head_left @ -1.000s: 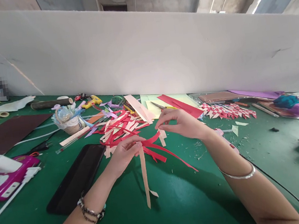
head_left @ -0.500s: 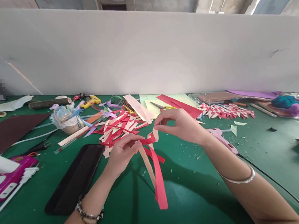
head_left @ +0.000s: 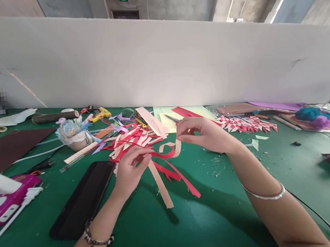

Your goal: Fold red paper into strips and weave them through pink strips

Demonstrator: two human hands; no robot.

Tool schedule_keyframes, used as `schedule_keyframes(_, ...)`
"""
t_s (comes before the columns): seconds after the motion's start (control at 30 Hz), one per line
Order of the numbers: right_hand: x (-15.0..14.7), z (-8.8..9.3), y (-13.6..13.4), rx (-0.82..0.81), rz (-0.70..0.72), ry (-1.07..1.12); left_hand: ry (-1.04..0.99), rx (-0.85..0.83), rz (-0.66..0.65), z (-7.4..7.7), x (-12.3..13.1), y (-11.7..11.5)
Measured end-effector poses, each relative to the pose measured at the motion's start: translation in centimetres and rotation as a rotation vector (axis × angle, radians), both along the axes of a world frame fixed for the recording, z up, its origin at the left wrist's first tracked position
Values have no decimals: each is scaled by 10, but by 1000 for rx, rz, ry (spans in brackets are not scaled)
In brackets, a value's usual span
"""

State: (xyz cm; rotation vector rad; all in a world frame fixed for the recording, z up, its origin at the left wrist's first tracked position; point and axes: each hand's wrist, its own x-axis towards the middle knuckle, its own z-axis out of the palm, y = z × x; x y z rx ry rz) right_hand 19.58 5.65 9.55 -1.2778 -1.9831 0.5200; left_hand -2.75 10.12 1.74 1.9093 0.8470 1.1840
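Observation:
Pinched in my left hand (head_left: 132,167) are paper strips, held above the green table. A red paper strip (head_left: 189,182) curls out from its fingertips and hangs down to the right, and a pale pink paper strip (head_left: 161,186) dangles below. My right hand (head_left: 204,134) has thumb and finger closed on the upper end of a curled pale pink strip (head_left: 178,149), which loops beside the red one. How the strips join inside the left fingers is hidden. Behind the hands lies a loose pile of red and pink strips (head_left: 135,138).
A black phone (head_left: 82,199) lies by my left forearm. At the back right sits a red-and-white woven paper piece (head_left: 247,124). Scissors (head_left: 172,118) rest on pale paper sheets behind my right hand. A purple power strip (head_left: 17,197) is at the left edge.
My right hand has moved slightly right, away from the left, drawing the pink strip into a longer loop. The hanging red strip has swung right; the dangling pink one now shows broader.

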Motion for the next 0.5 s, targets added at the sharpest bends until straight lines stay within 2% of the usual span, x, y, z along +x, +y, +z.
schedule_keyframes(0.27, 0, -2, 1, -45, 7, 238, 126, 371, 97, 4, -4, 0)
schedule_keyframes(0.4, -5, -5, 2, -125, 54, 346, 104, 365, 86, 6, -2, -1)
schedule_keyframes(0.5, -11, -6, 0, -74, 85, 313, 99, 314, 75, 7, 0, -2)
